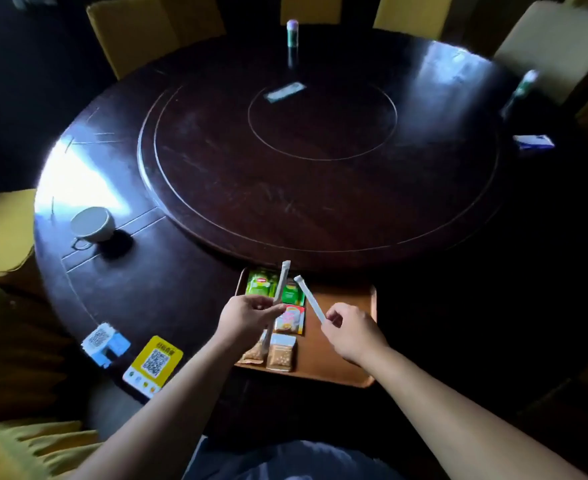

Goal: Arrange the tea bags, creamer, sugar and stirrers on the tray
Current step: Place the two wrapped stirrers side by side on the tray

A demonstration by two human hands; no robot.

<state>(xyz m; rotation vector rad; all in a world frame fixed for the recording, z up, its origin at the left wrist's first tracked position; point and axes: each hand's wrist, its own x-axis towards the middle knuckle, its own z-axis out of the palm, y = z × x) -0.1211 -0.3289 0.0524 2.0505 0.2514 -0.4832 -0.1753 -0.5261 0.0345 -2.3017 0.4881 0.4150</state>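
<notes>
An orange-brown tray (pixel 341 344) lies at the near edge of the round table. On its left side sit two green tea bags (pixel 261 282), a pink sachet (pixel 290 318) and two brown sugar packets (pixel 280 356). My left hand (pixel 247 315) pinches a long white wrapped stirrer (pixel 282 278) that stands nearly upright over the tea bags. My right hand (pixel 351 329) grips a second white stirrer (pixel 308 297), tilted up to the left above the tray's middle.
A white cup (pixel 91 223) lies on its side at the left. Two QR-code cards (pixel 154 365) rest near the front left edge. A raised turntable (pixel 320 161) fills the table's centre, with a packet (pixel 285 91), two bottles (pixel 292 32) and a blue box (pixel 533 142) farther off. Yellow chairs surround the table.
</notes>
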